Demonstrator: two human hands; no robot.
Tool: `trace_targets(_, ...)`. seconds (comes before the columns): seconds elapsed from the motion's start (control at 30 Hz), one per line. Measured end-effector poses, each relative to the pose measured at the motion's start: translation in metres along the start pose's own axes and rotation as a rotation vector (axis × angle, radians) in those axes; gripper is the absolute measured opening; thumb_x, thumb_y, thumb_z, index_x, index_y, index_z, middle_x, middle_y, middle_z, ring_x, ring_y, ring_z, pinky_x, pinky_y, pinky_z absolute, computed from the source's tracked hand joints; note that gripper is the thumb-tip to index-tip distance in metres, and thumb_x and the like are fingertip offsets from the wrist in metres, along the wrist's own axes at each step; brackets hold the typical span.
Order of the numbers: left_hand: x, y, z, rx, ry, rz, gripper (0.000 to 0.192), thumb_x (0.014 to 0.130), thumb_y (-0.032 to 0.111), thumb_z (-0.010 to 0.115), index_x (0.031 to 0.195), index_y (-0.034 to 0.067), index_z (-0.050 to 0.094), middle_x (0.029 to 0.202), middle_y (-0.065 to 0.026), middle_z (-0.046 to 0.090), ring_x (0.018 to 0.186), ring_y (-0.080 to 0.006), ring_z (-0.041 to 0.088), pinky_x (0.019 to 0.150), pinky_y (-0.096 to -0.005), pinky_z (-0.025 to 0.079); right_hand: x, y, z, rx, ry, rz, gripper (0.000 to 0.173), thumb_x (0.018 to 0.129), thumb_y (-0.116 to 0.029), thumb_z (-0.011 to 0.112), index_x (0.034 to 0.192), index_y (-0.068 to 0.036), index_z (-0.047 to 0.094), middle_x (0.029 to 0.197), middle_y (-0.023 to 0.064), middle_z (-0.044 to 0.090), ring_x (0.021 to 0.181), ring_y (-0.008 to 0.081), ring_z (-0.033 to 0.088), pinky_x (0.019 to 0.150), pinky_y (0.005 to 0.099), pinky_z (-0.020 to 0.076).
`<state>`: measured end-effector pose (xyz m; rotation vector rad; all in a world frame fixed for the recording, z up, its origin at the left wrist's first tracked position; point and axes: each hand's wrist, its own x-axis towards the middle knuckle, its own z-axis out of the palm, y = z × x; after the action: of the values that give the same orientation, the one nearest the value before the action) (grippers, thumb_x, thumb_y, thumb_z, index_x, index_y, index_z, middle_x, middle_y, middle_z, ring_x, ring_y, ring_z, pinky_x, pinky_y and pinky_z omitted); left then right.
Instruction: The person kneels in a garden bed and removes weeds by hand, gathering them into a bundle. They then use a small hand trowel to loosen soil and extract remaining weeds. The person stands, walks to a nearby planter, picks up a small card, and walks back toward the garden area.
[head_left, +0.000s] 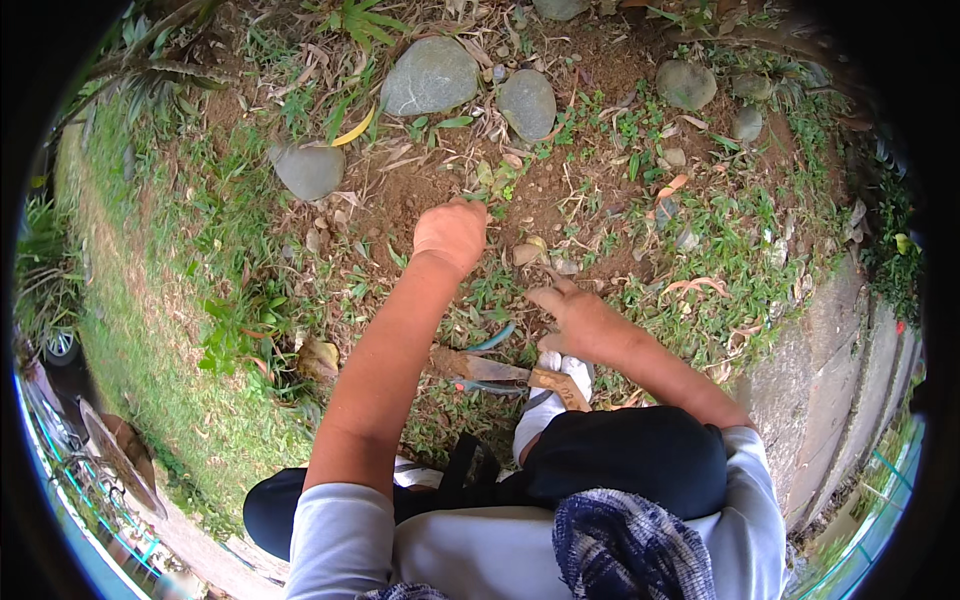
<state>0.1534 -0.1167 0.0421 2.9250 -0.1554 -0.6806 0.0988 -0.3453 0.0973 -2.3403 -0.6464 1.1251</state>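
My left hand (452, 234) is curled low over brown soil, beside a small yellow-green weed (495, 178). Its fingertips are turned away, so whether they pinch anything is hidden. Closer to me, my right hand (585, 319) hovers near the ground with fingers apart and nothing visible in them. Small stones (528, 253) lie just beyond its fingertips. Below the hands rests a hand tool with a soil-stained metal blade (491, 367) and a wooden handle (559, 384) bearing marks. The handle lies against my white shoe (544, 397). Curved blue pieces (491, 339) lie around the blade.
Large grey stones (431, 75) sit ahead, with another rounded stone (307, 171) at the left. Grass (172, 337) spreads leftward among dry leaves. A concrete edge (806, 390) runs along the right. A patterned cloth (634, 544) hangs from me in front.
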Motion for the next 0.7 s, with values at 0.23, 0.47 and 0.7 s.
trace_targets(0.23,-0.008,-0.004,-0.002,-0.165,0.088,-0.031,0.017,0.091,0.013,0.050,0.100,0.004,0.061,0.100,-0.0170,0.067,0.092,-0.0316,0.068,0.078,-0.0421,0.055,-0.012,-0.015,0.042,-0.201,-0.348,-0.124,0.042,0.075,-0.026,0.070,0.101,0.004,0.056,0.109,0.0251,0.056,0.098,0.0401,0.060,0.087,0.0441,0.0490)
trace_targets(0.47,-0.011,-0.004,0.003,-0.197,0.051,0.059,0.023,0.095,0.023,0.050,0.099,0.002,0.058,0.101,-0.0191,0.066,0.092,-0.0351,0.066,0.078,-0.0460,0.053,-0.046,0.024,-0.027,0.224,-0.254,0.326,0.040,0.081,-0.021,0.065,0.118,-0.008,0.058,0.076,0.0119,0.061,0.074,0.0273,0.061,0.070,0.0393,0.0488)
trace_targets(0.7,0.002,-0.016,0.010,-0.466,0.085,-0.047,0.025,0.094,0.025,0.051,0.099,0.001,0.057,0.097,-0.0229,0.065,0.094,-0.0411,0.062,0.082,-0.0503,0.049,-0.075,0.064,-0.043,0.774,0.193,0.394,0.049,0.097,-0.018,0.057,0.144,-0.021,0.046,0.063,-0.0065,0.047,0.055,0.0034,0.044,0.051,0.0192,0.0388)
